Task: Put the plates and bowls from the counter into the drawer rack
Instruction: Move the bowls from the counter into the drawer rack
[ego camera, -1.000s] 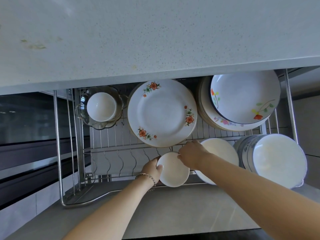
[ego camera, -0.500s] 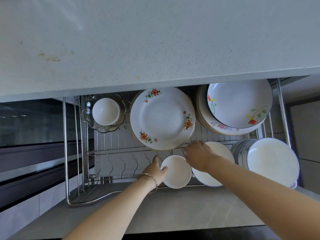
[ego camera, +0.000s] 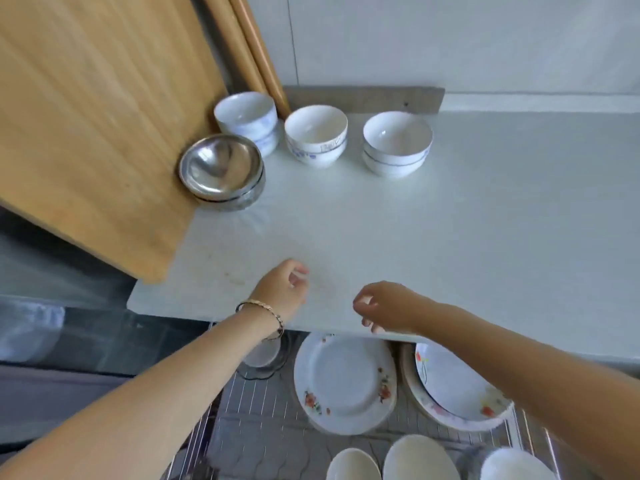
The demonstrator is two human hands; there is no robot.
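Observation:
Several bowls stand at the back of the white counter point(ego camera: 450, 220): a steel bowl stack point(ego camera: 221, 171), a blue-patterned stack point(ego camera: 249, 121), a white bowl with blue marks point(ego camera: 316, 135) and a white stack with a blue line point(ego camera: 397, 143). My left hand point(ego camera: 282, 289) and my right hand point(ego camera: 388, 308) hover empty over the counter's front edge, fingers loosely curled. Below, the wire drawer rack point(ego camera: 263, 410) holds a flowered plate point(ego camera: 344, 381), a flowered deep plate point(ego camera: 457, 386) and small white dishes point(ego camera: 353, 465).
A large wooden cutting board point(ego camera: 97, 116) leans at the left, touching the steel bowls. Wooden rolling pins point(ego camera: 252, 46) lean against the tiled wall. A glass dish point(ego camera: 259, 358) sits in the rack under my left wrist.
Both hands have let go of the small white dish in the rack and risen to the counter's front edge. My view has tilted up, showing the counter and its bowls.

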